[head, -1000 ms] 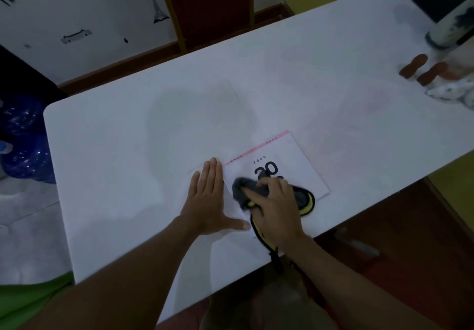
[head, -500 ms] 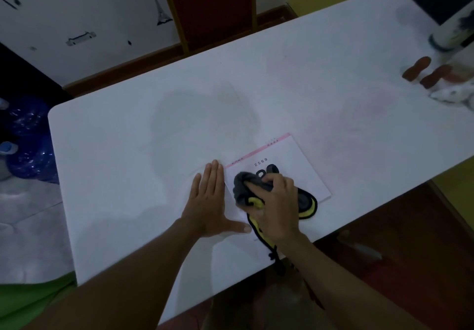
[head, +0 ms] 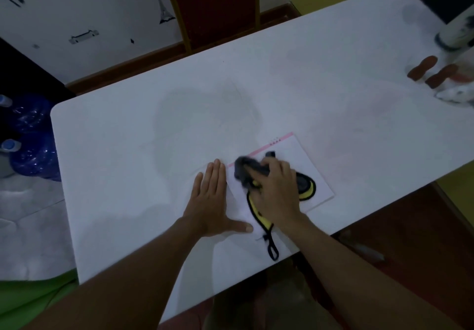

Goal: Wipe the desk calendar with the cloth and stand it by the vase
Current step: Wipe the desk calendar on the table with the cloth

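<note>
The white desk calendar (head: 310, 165) with a pink top strip lies flat near the front edge of the white table (head: 179, 103). My right hand (head: 275, 188) presses a dark grey and yellow cloth (head: 305, 187) onto its face, covering the printed number. A black loop of the cloth hangs toward the table's front edge. My left hand (head: 213, 198) lies flat, fingers together, on the calendar's left edge, touching the table too. The vase (head: 455, 34), white with dark marks, stands at the far right corner, partly cut off.
Two brown peanut-shaped objects (head: 433, 71) and a white patterned item (head: 454, 94) lie near the vase. A dark red chair back (head: 218, 6) stands behind the table. Blue water bottles (head: 30, 147) sit on the floor at the left.
My right hand has slid the cloth up the calendar, from its lower part to over the printed number. My left hand has stayed flat in the same place.
</note>
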